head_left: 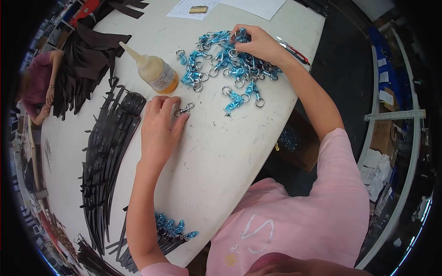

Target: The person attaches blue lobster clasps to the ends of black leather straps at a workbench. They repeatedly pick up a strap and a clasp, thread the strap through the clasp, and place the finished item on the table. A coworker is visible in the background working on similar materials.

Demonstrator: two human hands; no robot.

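My right hand (258, 42) is over the far side of a heap of metal snap hooks (225, 63), many wrapped in blue film with rings attached. Its thumb and fingers are closed on one blue-wrapped snap hook (242, 32) at the edge of the heap. Nearer and to the left, my left hand (159, 122) rests on the white table, fingers curved and thumb apart. An unwrapped silver snap hook (187, 108) lies by its thumb and fingertips; whether they touch it is hard to see. Just beyond stands a squeeze bottle (159, 73) with amber liquid.
Dark straps (108, 161) lie in long bundles left of my left arm. Wide brown strips (85, 64) are piled farther off, beside another person (41, 85). More blue-wrapped hooks (172, 226) sit near my left elbow. A red cutter (294, 50) lies by the table's right edge.
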